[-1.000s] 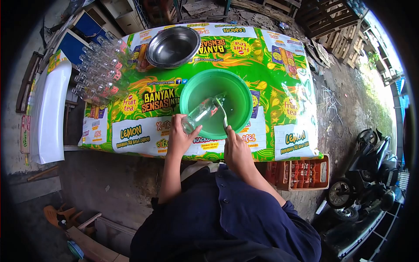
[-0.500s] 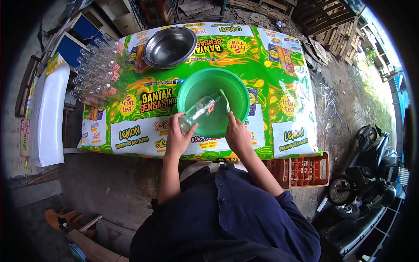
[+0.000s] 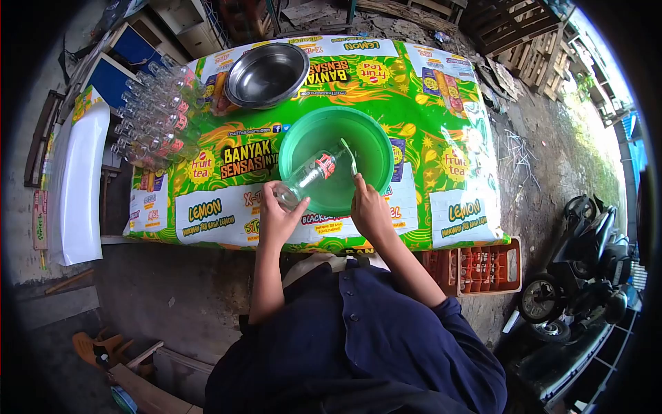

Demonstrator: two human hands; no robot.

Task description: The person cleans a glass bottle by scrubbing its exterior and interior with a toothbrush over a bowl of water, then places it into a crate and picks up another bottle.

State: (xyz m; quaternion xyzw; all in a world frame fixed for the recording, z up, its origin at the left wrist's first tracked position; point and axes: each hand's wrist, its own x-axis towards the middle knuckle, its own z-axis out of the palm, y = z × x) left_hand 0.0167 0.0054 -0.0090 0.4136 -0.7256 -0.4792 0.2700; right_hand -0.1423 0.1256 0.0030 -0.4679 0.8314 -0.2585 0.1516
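Turned a little since the earlier picture, the glass bottle shows more of its red label, and the brush has shifted slightly toward nine o'clock. The bottle slants over the green basin, its base toward half past seven and its neck toward half past one. At the basin's eight o'clock, the left hand pinches the base end between thumb and fingers. At five o'clock, the right hand has its fingers closed on the brush handle, with the head up at the bottle's mouth; whether the bristles are inside the neck or against its outside, I cannot tell. To work well, I would keep the left pinch firm, as smooth glass could slip, roll the bottle a little at a time so the bristles meet every side, and stroke lightly along the neck's own line. Best keep the mouth over the basin, away from the steel bowl at eleven o'clock and the grouped bottles between nine and ten
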